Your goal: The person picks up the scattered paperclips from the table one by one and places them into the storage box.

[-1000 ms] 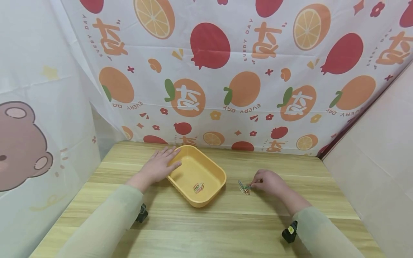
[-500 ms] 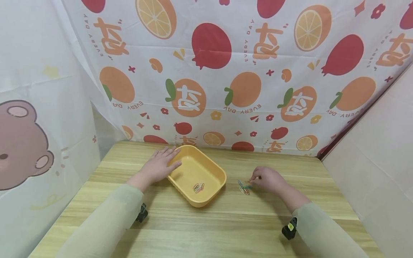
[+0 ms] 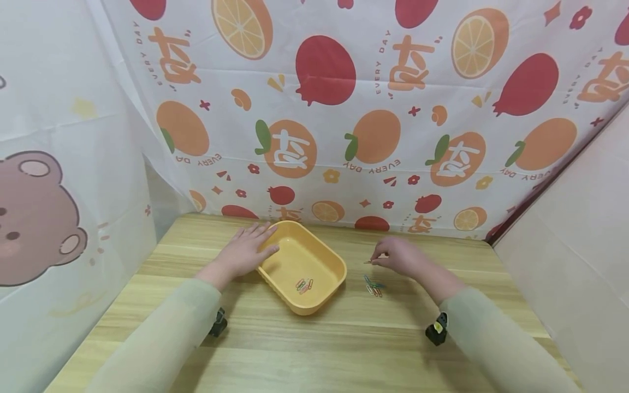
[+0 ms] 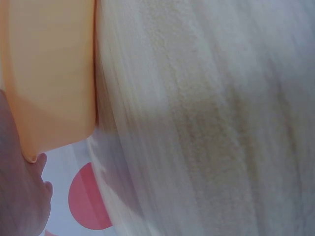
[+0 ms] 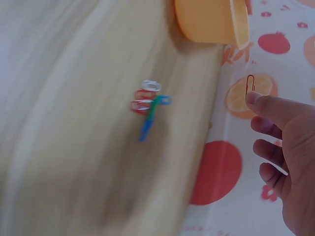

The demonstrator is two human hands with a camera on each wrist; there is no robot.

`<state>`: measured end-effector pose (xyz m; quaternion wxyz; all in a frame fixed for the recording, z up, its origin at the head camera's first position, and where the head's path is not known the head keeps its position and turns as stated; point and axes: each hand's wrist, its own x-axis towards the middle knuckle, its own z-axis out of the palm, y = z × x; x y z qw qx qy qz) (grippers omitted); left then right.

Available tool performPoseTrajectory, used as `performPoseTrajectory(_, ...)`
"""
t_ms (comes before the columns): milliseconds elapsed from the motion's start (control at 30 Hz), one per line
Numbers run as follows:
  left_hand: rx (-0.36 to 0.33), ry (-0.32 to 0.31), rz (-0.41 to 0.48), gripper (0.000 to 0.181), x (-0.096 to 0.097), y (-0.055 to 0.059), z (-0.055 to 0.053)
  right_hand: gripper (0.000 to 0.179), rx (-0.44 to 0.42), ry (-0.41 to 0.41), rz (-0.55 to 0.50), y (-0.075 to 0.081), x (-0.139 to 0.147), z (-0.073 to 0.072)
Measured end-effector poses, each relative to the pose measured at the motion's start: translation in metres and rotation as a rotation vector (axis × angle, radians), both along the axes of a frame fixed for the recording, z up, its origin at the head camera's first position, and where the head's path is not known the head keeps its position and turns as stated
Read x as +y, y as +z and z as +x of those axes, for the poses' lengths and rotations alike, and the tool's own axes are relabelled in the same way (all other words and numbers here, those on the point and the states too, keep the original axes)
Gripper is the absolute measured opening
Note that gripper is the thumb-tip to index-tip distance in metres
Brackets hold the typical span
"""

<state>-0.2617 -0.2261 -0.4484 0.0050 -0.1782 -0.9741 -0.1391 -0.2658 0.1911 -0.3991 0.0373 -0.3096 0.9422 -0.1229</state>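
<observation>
Between the thumb and fingertips of my right hand (image 3: 400, 256) is a red paper clip (image 5: 250, 84), held up above the table. Below it lies a small pile of paper clips (image 3: 373, 286) in blue, green, white and red. My left hand (image 3: 243, 251) rests with its fingers spread over the left rim of a yellow plastic tray (image 3: 321, 246). Inside the tray, toward its near end, sit several coloured paper clips (image 3: 304, 285). The left wrist view catches the tray's outer wall (image 4: 54, 73) and part of that hand at its edge.
The wooden table (image 3: 295, 360) runs back to a fruit-print cloth (image 3: 324, 136). A cloth with a bear print (image 3: 34, 218) hangs on the left, and a pale panel (image 3: 575, 240) stands on the right.
My right hand has risen from the clip pile and moved left toward the tray, pinching one red paper clip. The left hand stays on the tray rim.
</observation>
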Motion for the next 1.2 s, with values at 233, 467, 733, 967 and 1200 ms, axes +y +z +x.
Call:
performPoseTrajectory(233, 0.0, 0.0, 0.011, 0.073, 0.001, -0.002, 0.0, 0.006, 0.141, 0.168, 0.083, 0.028, -0.026, -0.005)
performPoseTrajectory(467, 0.005, 0.004, 0.002, 0.073, 0.002, -0.003, 0.0, 0.006, 0.204, 0.289, 0.142, 0.048, -0.054, -0.003)
performPoseTrajectory(733, 0.002, 0.008, 0.018, 0.067, 0.003, -0.002, 0.0, 0.007, 0.214, 0.389, 0.189, 0.046, -0.082, -0.002)
performPoseTrajectory(967, 0.001, 0.011, 0.015, 0.067, 0.003, -0.001, 0.001, 0.006, 0.259, 0.473, 0.248, 0.038, -0.105, 0.005)
performPoseTrajectory(1200, 0.001, 0.013, 0.0, 0.075, 0.002, -0.002, 0.001, 0.007, 0.288, 0.559, 0.373, 0.024, -0.131, 0.008)
